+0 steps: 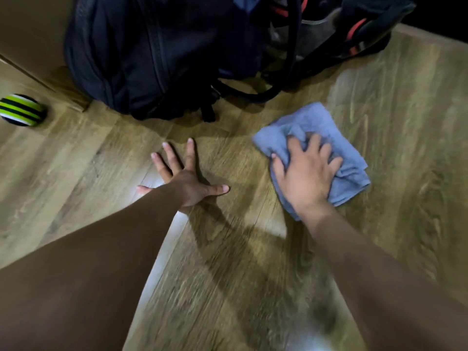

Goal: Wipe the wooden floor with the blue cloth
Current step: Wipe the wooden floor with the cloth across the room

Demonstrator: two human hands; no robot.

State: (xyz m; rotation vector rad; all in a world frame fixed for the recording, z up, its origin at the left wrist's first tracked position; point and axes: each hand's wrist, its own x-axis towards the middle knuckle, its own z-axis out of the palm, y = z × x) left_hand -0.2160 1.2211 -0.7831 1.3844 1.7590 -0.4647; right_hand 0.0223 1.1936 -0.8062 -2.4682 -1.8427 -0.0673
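1. On the wooden floor, pale brown planks fill nearly the whole view, with a bright streak of light running between a person's two bare forearms; much of the surface is blurred.

2. A large black backpack lies at the far edge, its straps spilling forward onto the boards and red trim showing near its open top on the right.

3. A light wooden panel stands behind and left of the backpack, its base meeting the floor.

4. The blue cloth, rumpled and folded, lies flat on the floor to the right, just in front of the backpack's straps.

5. The right hand presses down on the cloth's near half, fingers spread and curled into the fabric, a clenched grip bunching it under the palm.

6. The left hand is planted flat on bare boards to the left of the cloth, well apart from it, fingers splayed wide, grip released and holding nothing.

7. A ball striped green, white and black rests at the far left, near the panel's base.
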